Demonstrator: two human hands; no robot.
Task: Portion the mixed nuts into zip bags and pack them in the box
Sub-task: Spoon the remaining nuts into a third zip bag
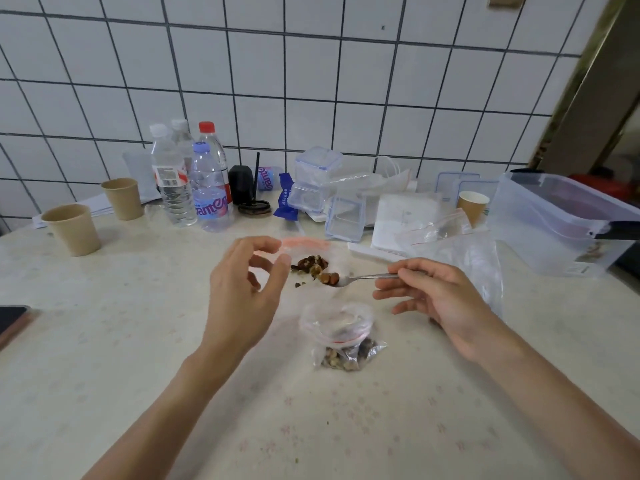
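My left hand [247,289] hovers over the table with curled fingers and pinches the mouth edge of a clear zip bag [304,244] with a red strip, which looks blurred. A small heap of mixed nuts [311,265] shows through that bag. My right hand [433,296] pinches the handle of a metal spoon [363,277]. The spoon's bowl carries a few nuts right beside the heap. Closer to me, another zip bag [343,344] lies on the table with nuts in its bottom. The large clear plastic box [561,220] stands at the far right.
Water bottles [187,188] and two paper cups [74,230] stand at the back left. Small clear containers [346,216], spare zip bags [433,230] and a third cup [472,206] crowd the back middle. A phone [10,320] lies at the left edge.
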